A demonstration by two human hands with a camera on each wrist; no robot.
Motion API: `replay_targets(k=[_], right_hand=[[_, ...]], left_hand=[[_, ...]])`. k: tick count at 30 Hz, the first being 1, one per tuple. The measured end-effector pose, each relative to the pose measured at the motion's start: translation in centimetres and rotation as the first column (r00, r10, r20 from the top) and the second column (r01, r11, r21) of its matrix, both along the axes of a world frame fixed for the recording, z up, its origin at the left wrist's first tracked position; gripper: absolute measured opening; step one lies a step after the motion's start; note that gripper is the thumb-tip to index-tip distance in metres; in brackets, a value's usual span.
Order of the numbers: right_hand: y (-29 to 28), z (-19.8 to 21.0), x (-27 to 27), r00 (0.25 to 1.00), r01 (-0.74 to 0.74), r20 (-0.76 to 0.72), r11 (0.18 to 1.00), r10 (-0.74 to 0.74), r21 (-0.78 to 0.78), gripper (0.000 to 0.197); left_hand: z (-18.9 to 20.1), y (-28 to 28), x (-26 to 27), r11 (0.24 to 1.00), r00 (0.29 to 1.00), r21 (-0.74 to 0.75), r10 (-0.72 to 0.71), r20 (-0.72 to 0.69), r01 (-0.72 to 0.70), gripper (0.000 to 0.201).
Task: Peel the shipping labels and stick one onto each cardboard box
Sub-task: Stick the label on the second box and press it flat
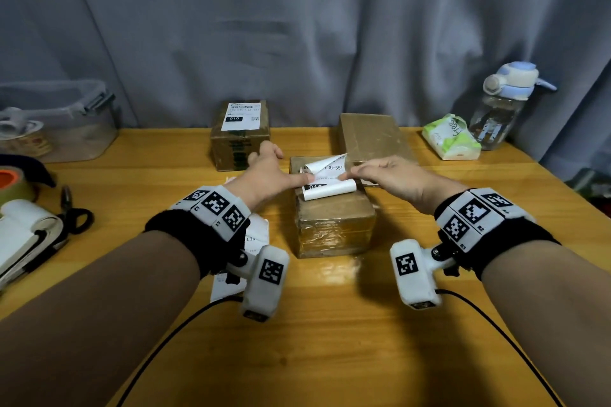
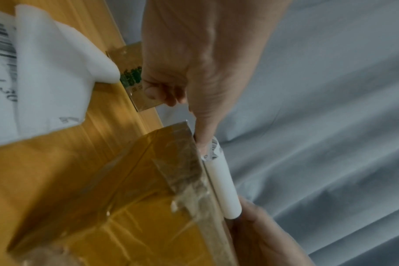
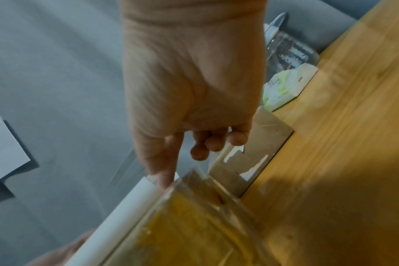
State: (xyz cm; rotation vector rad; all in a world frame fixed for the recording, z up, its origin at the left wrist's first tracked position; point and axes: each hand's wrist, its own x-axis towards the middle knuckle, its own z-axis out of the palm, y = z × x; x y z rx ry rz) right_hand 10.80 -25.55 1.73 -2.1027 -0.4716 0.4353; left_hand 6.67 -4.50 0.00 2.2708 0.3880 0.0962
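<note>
A tape-wrapped cardboard box (image 1: 334, 225) stands mid-table with a curled white shipping label (image 1: 325, 182) on its top. My left hand (image 1: 269, 172) presses its straight thumb on the label's left edge, and my right hand (image 1: 390, 175) presses its thumb on the right edge. The other fingers of both hands are loosely curled and hold nothing. The label's far corner stands lifted. In the wrist views the label (image 2: 221, 180) (image 3: 125, 207) is rolled along the box's top edge (image 2: 125, 189). A labelled box (image 1: 239, 142) sits back left, and a flat bare box (image 1: 373, 137) back right.
Loose label sheets (image 1: 258, 235) lie under my left wrist. Tape roll (image 1: 13, 182), scissors (image 1: 74, 215) and a white device (image 1: 23, 241) crowd the left edge, with a plastic tub (image 1: 56, 122) behind. Tissue pack (image 1: 451, 139) and water bottle (image 1: 502, 106) stand back right.
</note>
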Motion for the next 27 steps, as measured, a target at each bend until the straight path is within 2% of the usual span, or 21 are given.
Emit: replay_targets(k=[4, 9, 11, 13, 15, 18, 22, 24, 25, 27], right_hand=[[0.6, -0.1, 0.1, 0.999, -0.03, 0.01, 0.992, 0.031, -0.119, 0.049], [-1.5, 0.4, 0.0, 0.999, 0.026, 0.034, 0.993, -0.022, -0.115, 0.035], [-1.6, 0.7, 0.0, 0.999, 0.021, 0.028, 0.995, -0.018, -0.094, 0.035], [-0.7, 0.5, 0.1, 0.998, 0.003, 0.069, 0.991, 0.006, -0.137, 0.032], [0.5, 0.5, -0.2, 0.995, -0.013, 0.096, 0.981, 0.032, -0.194, 0.034], [1.0, 0.1, -0.1, 0.993, -0.07, 0.079, 0.978, 0.087, -0.199, 0.036], [-0.8, 0.2, -0.3, 0.996, -0.067, 0.043, 0.987, 0.074, -0.148, 0.041], [-1.8, 0.2, -0.6, 0.992, -0.122, 0.018, 0.978, 0.127, -0.166, 0.042], [-2.0, 0.2, -0.9, 0.987, -0.157, 0.006, 0.97, 0.161, -0.185, 0.047], [-2.3, 0.1, -0.9, 0.979, -0.2, -0.004, 0.948, 0.206, -0.249, 0.074]], left_hand=[[-0.4, -1.2, 0.0, 0.999, 0.994, -0.035, -0.025, -0.107, 0.022, 0.089], [0.1, 1.0, -0.3, 1.0, 0.992, -0.03, -0.009, -0.126, 0.005, 0.097], [0.3, 1.1, -0.5, 1.0, 0.993, -0.016, 0.003, -0.119, -0.004, 0.097], [0.4, 0.5, -0.3, 1.0, 0.995, 0.012, -0.004, -0.105, 0.005, 0.093], [0.4, -0.6, -0.2, 0.999, 0.996, 0.032, -0.03, -0.086, 0.033, 0.09], [0.1, -1.0, -0.1, 0.997, 0.994, 0.045, -0.057, -0.088, 0.061, 0.088], [0.2, 0.7, -0.4, 0.997, 0.995, 0.059, -0.045, -0.09, 0.051, 0.089], [0.1, 1.1, -0.4, 0.997, 0.994, 0.049, -0.054, -0.099, 0.059, 0.086], [-0.1, 1.1, -0.4, 0.998, 0.993, 0.027, -0.059, -0.104, 0.063, 0.085], [-0.4, 0.9, -0.4, 0.999, 0.995, -0.036, -0.04, -0.09, 0.037, 0.084]])
